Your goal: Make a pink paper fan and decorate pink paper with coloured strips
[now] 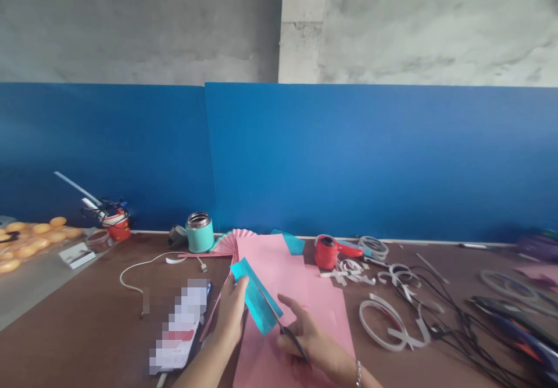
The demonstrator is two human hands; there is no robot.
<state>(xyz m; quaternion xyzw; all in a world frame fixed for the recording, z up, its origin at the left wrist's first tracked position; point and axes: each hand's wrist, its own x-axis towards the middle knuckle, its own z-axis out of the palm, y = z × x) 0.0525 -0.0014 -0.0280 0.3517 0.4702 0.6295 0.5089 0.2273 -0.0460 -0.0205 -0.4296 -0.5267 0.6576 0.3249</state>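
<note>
My left hand [234, 302] pinches a strip of turquoise paper [260, 311] near its upper left end. In my right hand [305, 333] is a pair of black-handled scissors [293, 341]. Their blades run into the paper from its lower right end, along a cut close to its right edge. My right index finger stretches out beside the handles. Beneath both hands lie overlapping sheets of pink paper [325, 312]. A pleated pink paper fan [226, 243] sits behind them, and another turquoise piece [293, 241] lies at the back.
A phone [185, 330] and a white cable [131, 286] lie left of the paper. An open turquoise flask [199, 234] stands behind. On the right are a red tool [326, 252], rolled white strips [383, 324] and dark cords [462, 330]. A blue partition [349, 161] closes the back.
</note>
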